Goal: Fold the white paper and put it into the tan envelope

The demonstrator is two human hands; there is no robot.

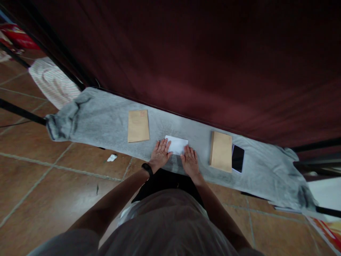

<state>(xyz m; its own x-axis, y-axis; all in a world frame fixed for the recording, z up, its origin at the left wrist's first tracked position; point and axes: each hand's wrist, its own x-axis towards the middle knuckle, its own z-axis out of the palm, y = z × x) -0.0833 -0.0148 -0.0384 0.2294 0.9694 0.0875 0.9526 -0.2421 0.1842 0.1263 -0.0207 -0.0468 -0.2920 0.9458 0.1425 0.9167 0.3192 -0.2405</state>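
A white sheet of paper (177, 144), perhaps folded, lies flat on the grey cloth in front of me. My left hand (160, 153) rests on its left end with the fingers stretched out. At the right end, my right hand (190, 160) lies flat too, fingers extended and touching the paper's edge. Off to the left is a brown paper envelope (138, 126). On the right sits a stack of brown envelopes (221, 151), and a dark-screened phone (238, 158) lies against its right side.
The grey cloth (106, 122) covers a long narrow surface, bunched at both ends. Behind it hangs a dark red curtain (186, 71). Black metal bars (23, 113) stick out at the sides. A white scrap (112, 157) lies on the tiled floor (71, 192).
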